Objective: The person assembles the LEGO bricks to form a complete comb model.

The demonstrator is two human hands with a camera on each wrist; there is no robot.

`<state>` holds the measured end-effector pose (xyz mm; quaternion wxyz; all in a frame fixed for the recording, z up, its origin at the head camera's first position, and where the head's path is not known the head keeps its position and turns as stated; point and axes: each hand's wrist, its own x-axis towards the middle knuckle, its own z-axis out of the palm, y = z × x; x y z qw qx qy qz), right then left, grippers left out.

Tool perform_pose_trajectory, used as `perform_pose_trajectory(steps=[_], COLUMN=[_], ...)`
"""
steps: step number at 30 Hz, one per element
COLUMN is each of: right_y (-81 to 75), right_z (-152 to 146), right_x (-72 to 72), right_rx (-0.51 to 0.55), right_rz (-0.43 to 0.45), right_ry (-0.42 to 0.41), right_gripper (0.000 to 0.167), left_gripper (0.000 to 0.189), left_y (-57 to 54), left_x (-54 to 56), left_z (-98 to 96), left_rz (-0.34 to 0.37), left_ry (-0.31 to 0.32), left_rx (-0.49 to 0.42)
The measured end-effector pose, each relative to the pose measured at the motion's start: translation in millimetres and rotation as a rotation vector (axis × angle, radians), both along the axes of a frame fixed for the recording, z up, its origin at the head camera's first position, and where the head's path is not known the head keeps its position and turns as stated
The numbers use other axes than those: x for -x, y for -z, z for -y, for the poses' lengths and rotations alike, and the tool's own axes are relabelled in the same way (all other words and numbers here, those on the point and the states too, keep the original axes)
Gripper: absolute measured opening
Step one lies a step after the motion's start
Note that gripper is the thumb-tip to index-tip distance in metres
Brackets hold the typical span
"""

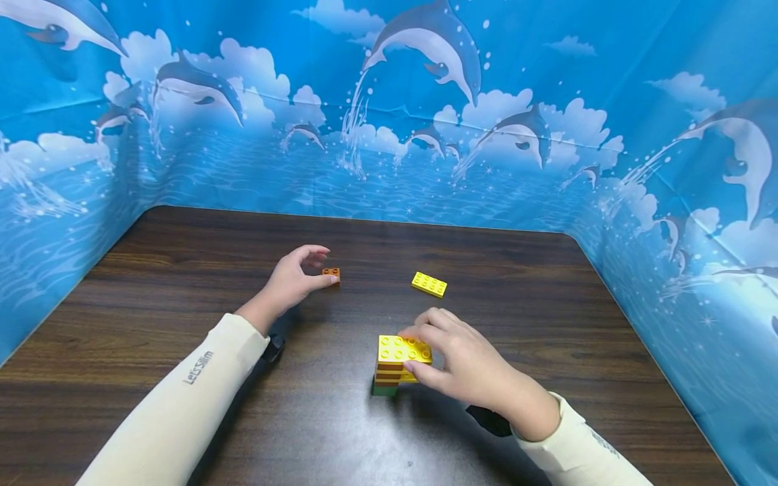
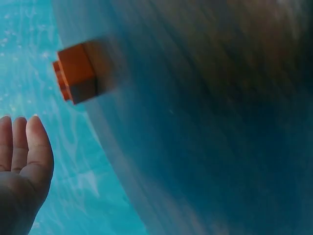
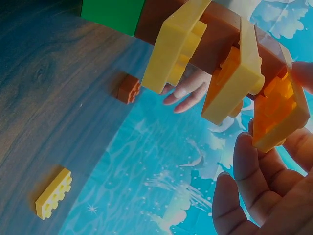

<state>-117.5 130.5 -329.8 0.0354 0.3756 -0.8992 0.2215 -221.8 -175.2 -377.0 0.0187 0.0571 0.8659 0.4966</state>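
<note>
My left hand is at the small orange-brown building brick, fingers apart around it and thumb in front. In the left wrist view, straight fingers stand apart from that brick. My right hand pinches the top yellow brick of a stack between thumb and fingers. Below it, brown bricks alternate with yellow bricks that jut out to one side, over a green brick at the bottom. The right wrist view shows fingers along the top yellow brick's overhanging end.
A loose yellow eight-stud brick lies on the dark wooden table, beyond the stack and right of the brown brick. A blue dolphin-print curtain hangs along the table's back and sides.
</note>
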Motion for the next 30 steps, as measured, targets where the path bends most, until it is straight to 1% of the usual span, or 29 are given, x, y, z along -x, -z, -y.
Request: perform_pose_trajectory(steps=[9, 16, 19, 23, 30], right_y=[-1.2, -1.1, -1.1, -1.0, -1.1], right_z=[1, 0, 0, 0, 1], right_x=[0.0, 0.3, 0.4, 0.6, 0.9], right_rx=[-0.010, -0.008, -0.008, -0.010, -0.015], right_rz=[-0.001, -0.008, -0.008, -0.006, -0.017], right_ry=[-0.003, -0.009, -0.013, -0.011, -0.013], right_gripper=[0.036, 0.036, 0.035, 0.035, 0.035], left_gripper=[0.063, 0.064, 0.063, 0.062, 0.059], left_y=[11.1, 12.9, 14.3, 14.7, 13.9], left_x=[15.0, 23.4, 26.9, 29.3, 35.0], left_z=[8.7, 6.3, 4.9, 4.3, 3.2], left_rz=[0.052, 0.134, 0.160, 0.178, 0.218], left_ry=[-0.010, 0.026, 0.032, 0.046, 0.038], left_rx=[0.031, 0.088, 0.108, 0.126, 0.153])
